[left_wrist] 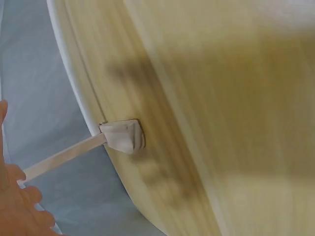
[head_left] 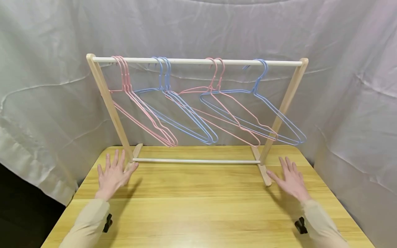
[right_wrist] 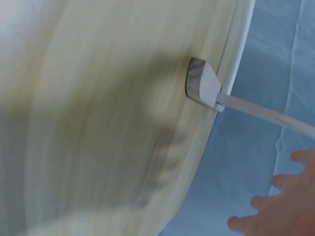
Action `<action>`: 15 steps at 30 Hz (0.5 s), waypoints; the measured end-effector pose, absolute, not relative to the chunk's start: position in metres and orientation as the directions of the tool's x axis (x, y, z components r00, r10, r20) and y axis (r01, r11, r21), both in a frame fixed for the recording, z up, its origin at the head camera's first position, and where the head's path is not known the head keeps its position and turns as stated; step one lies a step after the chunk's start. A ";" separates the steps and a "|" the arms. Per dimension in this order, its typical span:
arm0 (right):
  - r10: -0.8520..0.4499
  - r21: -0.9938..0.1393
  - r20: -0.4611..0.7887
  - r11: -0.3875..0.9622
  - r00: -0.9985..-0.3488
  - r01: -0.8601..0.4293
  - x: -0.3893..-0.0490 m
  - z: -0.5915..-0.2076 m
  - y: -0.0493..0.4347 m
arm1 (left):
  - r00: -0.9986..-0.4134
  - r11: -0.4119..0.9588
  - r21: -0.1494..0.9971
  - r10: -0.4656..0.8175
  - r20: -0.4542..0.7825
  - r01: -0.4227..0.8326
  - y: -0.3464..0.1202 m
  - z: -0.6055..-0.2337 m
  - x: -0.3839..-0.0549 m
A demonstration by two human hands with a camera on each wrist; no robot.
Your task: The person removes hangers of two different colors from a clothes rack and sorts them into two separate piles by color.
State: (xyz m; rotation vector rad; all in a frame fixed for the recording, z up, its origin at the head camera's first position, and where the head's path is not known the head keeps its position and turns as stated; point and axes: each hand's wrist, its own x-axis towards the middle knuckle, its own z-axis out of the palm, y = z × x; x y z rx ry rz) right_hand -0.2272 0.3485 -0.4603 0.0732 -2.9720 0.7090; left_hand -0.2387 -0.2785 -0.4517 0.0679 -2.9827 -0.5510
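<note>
My left hand point(head_left: 111, 175) has its fingers spread over the table beside the rack's left foot point(head_left: 137, 150). On the other side my right hand point(head_left: 291, 181) is likewise spread, just outside the right foot point(head_left: 264, 176). Neither hand holds anything. Between them stands a wooden garment rack with a white top rail point(head_left: 189, 61). From left to right hang a group of pink hangers point(head_left: 128, 81), a group of blue hangers point(head_left: 168, 77), two pink hangers point(head_left: 212, 86) and two blue hangers point(head_left: 257, 81). Both wrist views show fingers at the edge and a rack foot.
The rack stands at the back of a wood-grain table point(head_left: 192, 213), with a lower white rail point(head_left: 195, 161) just over the tabletop. Grey curtains point(head_left: 192, 27) hang behind and to the sides. A dark area point(head_left: 21, 206) lies past the table's left edge.
</note>
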 end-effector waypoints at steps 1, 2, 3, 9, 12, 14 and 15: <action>-0.035 -0.461 0.097 0.884 -0.995 -0.076 -0.228 -0.458 0.351 | -0.993 0.930 0.367 -0.067 0.096 -0.027 -0.279 -0.450 -0.240; -0.046 -0.473 0.102 0.876 -0.994 -0.089 -0.230 -0.457 0.353 | -0.993 0.924 0.381 -0.070 0.095 -0.029 -0.280 -0.448 -0.241; -0.057 -0.486 0.106 0.868 -0.993 -0.102 -0.231 -0.455 0.356 | -0.993 0.918 0.396 -0.075 0.091 -0.033 -0.280 -0.446 -0.242; -0.123 -0.593 0.088 0.791 -0.989 -0.151 -0.240 -0.443 0.368 | -0.995 0.847 0.528 -0.088 0.037 -0.056 -0.287 -0.430 -0.251; -0.132 -0.636 0.047 0.760 -0.990 -0.132 -0.242 -0.435 0.374 | -0.997 0.805 0.591 -0.079 0.018 -0.053 -0.292 -0.420 -0.254; -0.125 -0.654 0.020 0.749 -0.992 -0.108 -0.244 -0.429 0.377 | -0.997 0.774 0.631 -0.078 0.007 -0.056 -0.295 -0.413 -0.255; -0.121 -0.664 0.005 0.742 -0.993 -0.094 -0.244 -0.426 0.378 | -0.997 0.759 0.649 -0.078 0.005 -0.056 -0.296 -0.409 -0.255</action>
